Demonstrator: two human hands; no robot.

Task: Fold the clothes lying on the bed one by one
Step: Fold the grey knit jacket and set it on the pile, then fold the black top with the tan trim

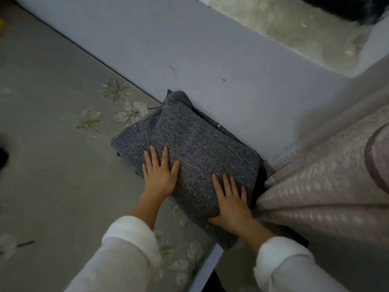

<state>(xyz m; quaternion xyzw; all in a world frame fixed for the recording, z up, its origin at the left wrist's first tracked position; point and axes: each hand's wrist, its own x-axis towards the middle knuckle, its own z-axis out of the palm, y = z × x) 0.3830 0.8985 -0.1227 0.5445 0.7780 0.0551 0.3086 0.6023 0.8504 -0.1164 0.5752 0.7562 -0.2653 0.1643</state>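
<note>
A grey knitted garment (189,144) lies folded into a thick rectangle at the bed's edge, against the lilac wall. My left hand (160,171) lies flat on its near-left part, fingers straight and spread. On the near-right corner rests my right hand (229,199), also flat with straight fingers. Both wrists come out of white fleece sleeves. A dark layer of cloth shows under the garment's right side.
The bed sheet (52,123) is grey with pale flower prints and stretches left. A lilac wall (189,49) runs diagonally behind the garment. A pinkish quilted cover (326,175) hangs at the right. A rough concrete patch (284,24) is at the top.
</note>
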